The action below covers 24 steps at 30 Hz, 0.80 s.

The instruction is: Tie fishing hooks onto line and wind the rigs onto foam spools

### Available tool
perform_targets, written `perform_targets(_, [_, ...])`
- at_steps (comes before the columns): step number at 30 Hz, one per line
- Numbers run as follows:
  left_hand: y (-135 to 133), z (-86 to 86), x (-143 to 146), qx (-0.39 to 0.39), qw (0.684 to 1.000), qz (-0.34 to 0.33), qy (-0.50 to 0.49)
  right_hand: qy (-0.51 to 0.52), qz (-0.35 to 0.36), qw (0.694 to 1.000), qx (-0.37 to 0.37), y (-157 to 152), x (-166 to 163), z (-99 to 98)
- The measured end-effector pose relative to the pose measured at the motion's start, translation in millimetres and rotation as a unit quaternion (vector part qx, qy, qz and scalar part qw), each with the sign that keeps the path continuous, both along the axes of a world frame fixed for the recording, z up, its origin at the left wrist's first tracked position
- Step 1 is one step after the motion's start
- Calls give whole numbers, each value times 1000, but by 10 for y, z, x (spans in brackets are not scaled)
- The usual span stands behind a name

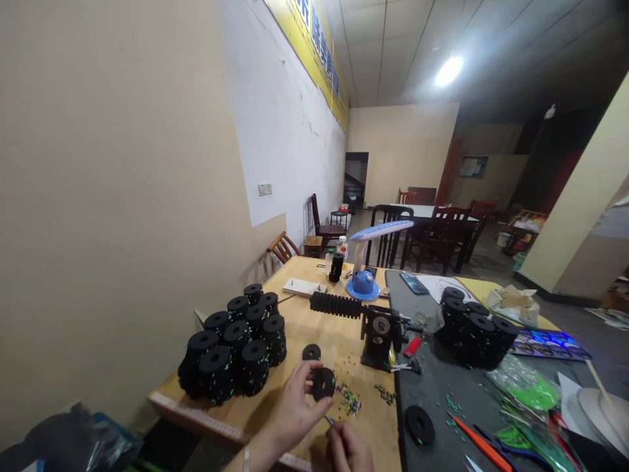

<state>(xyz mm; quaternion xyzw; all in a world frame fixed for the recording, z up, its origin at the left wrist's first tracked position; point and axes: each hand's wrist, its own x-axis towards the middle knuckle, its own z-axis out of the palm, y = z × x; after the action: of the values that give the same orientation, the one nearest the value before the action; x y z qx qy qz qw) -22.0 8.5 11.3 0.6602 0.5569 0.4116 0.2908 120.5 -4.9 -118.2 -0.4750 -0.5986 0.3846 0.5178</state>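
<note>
Between the fingers and thumb of my left hand (pixel 293 403) a black ring-shaped disc (pixel 317 394) is held up, its hole turned toward me. Just below it, my right hand (pixel 350 449) is closed with fingertips pinching a thin metallic piece (pixel 329 421), whose kind is too small to make out. The tip of that piece is close to my left thumb. Behind the held disc, another black disc (pixel 318 354) lies flat on the wooden table (pixel 295 439). Small multicoloured beads (pixel 350 400) are scattered right of my left hand.
Stacks of black discs with green specks (pixel 216 377) stand at the left. A black clamp-like device (pixel 378 337) carries a ribbed black roll (pixel 337 306); a blue lamp (pixel 363 285) stands behind. On the grey mat (pixel 442 393) are more stacks (pixel 479 341), a red lighter (pixel 411 347) and an orange-handled tool (pixel 484 444).
</note>
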Motion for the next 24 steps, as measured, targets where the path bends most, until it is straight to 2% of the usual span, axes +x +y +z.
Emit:
perform_targets(2, [-184,-39,34,-11,998,-33,-48,93,-3,992,-84,22,117,171])
perform_targets(4, [-295,-54,51,-15,996,-65,-50,152,-14,980,-125,35,239,351])
perform_targets(9, [-329,15,85,-29,985,-171,-2,150,95,969,-171,5,371,666])
perform_targets(11, [-295,6,97,-38,981,-192,-13,159,84,961,-209,-3,365,708])
perform_targets(13, [-262,-69,104,-67,982,-164,-68,170,47,954,-244,-3,371,715])
perform_targets(15, [-251,-198,116,-139,972,-107,-160,173,17,948,-267,-5,404,705])
perform_targets(17, [-282,-342,151,-236,937,-78,-247,169,-1,946,-278,-18,452,696])
perform_targets(20, [-386,-501,265,-295,901,-115,-298,166,-17,945,-283,-55,503,704])
perform_targets(24, [-474,-581,440,-301,898,-134,-293,160,-26,945,-282,-105,497,724])
